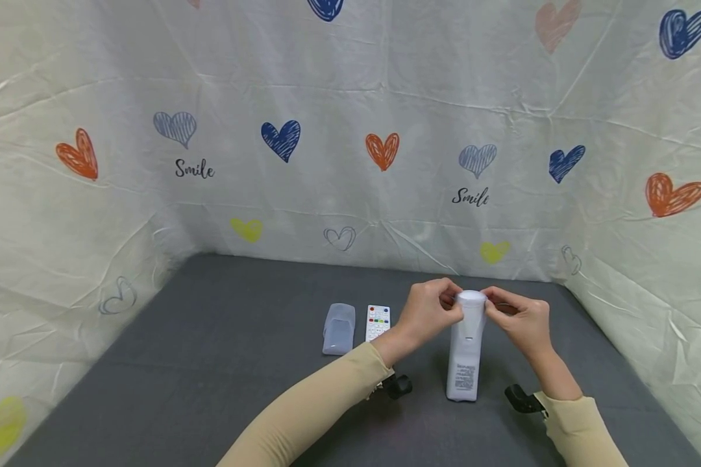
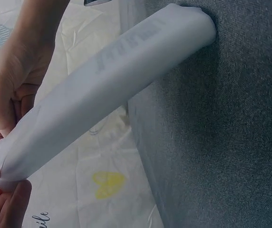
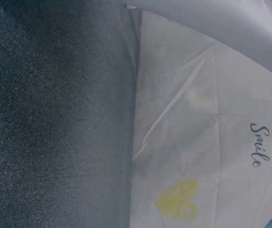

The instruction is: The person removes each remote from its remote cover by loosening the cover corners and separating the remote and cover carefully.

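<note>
A long white remote (image 1: pixel 465 353) in a milky translucent sleeve stands on end on the grey table (image 1: pixel 210 363), its labelled back toward me. My left hand (image 1: pixel 444 306) pinches its top end from the left. My right hand (image 1: pixel 499 308) pinches the same end from the right. The left wrist view shows the sleeved remote (image 2: pixel 117 85) slanting across the frame, my left fingertips (image 2: pixel 5 202) nipping the sleeve's end and my right hand (image 2: pixel 12 85) behind it. In the right wrist view only an edge of the sleeve (image 3: pixel 231 23) shows at the top.
A small white remote (image 1: pixel 377 322) with coloured buttons lies left of my hands. Beside it lies an empty translucent sleeve (image 1: pixel 339 329). A heart-printed cloth (image 1: pixel 350 162) walls the table at the back and on both sides.
</note>
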`<state>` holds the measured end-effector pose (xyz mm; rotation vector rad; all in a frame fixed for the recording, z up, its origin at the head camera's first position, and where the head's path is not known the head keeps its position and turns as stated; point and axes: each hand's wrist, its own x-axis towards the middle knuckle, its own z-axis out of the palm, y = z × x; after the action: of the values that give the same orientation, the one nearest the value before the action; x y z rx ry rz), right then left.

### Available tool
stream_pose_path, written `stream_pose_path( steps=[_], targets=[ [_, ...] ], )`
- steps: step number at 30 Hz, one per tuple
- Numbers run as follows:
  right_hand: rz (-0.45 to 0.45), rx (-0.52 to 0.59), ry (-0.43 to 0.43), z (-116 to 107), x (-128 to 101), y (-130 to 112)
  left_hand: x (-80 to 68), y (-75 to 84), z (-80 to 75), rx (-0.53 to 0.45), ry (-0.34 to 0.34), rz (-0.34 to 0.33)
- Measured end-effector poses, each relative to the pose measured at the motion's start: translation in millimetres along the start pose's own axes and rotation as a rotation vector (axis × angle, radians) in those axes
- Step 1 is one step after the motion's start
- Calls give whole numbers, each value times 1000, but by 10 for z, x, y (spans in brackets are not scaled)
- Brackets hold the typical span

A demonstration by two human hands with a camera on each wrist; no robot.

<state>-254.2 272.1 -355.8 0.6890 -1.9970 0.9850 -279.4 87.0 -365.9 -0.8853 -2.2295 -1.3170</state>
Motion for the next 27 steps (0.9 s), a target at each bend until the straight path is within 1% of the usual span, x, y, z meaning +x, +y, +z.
stream_pose_path(
  steps=[4,8,10,15,17,24,27],
  targets=[
    [0,26,2,18,0,6,-9,-11,-4,8,18,19],
    [13,41,12,36,-4,10,-15,-14,-5,-9,31,23],
    [9,46,21,40,-7,13,-15,-20,-2,-22,30,12],
    [0,45,28,30,-11,14,-8,-37,5,-100,42,-60],
    [-1,46,31,24,-19,20,-6,-43,9,-126,52,-77],
    [0,66,18,26,-69,41,-33,-122,42,-183,76,-83],
    [-2,72,21,22,-76,46,-29,-130,48,-208,79,-84]
  ],
)
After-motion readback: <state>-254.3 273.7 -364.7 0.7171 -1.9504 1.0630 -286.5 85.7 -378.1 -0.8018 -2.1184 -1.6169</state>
